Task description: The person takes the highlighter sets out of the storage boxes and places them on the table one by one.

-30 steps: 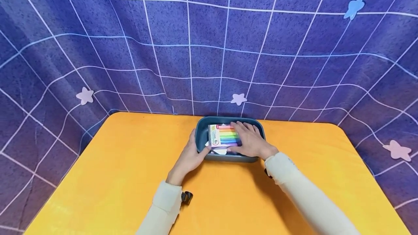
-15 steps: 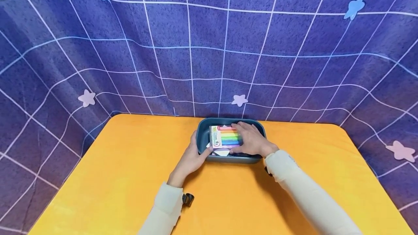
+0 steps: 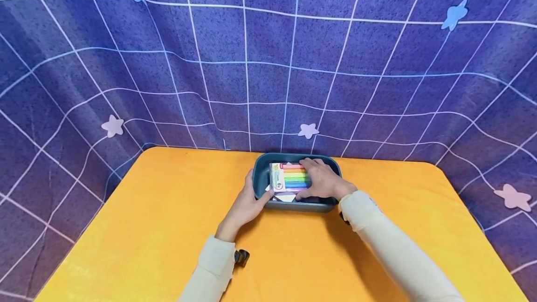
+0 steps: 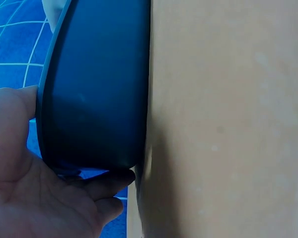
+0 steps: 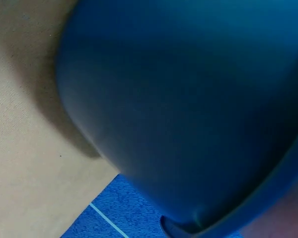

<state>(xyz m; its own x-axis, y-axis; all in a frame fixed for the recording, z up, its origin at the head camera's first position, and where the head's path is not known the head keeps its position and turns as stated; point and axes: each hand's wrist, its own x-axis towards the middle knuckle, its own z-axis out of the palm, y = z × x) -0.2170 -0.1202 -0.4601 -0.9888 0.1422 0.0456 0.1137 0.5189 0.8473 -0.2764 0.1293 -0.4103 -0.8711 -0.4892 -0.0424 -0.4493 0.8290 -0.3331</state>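
A dark blue-green plastic bin (image 3: pixel 302 207) stands at the back of the table. Its left end is gripped by my left hand (image 3: pixel 245 204), thumb over the rim and fingers outside; the left wrist view shows these fingers (image 4: pixel 109 187) against the bin's outer wall. Inside the bin, my right hand (image 3: pixel 323 181) spans a flat pack of rainbow-coloured pens (image 3: pixel 295 178), fingers at its far edge and thumb at its near edge. White pieces (image 3: pixel 285 197) lie partly hidden under the pack. The right wrist view is mostly filled by the bin's wall (image 5: pixel 174 109).
The table has an orange-yellow cover (image 3: pixel 168 227). Right behind the bin hangs a blue curtain (image 3: pixel 268 83) with grid lines and stars. A black wrist strap piece (image 3: pixel 241 257) sticks out by the left cuff.
The view has shifted slightly, so everything sits a little lower in it. Both hands keep their places on the bin and the pen pack.
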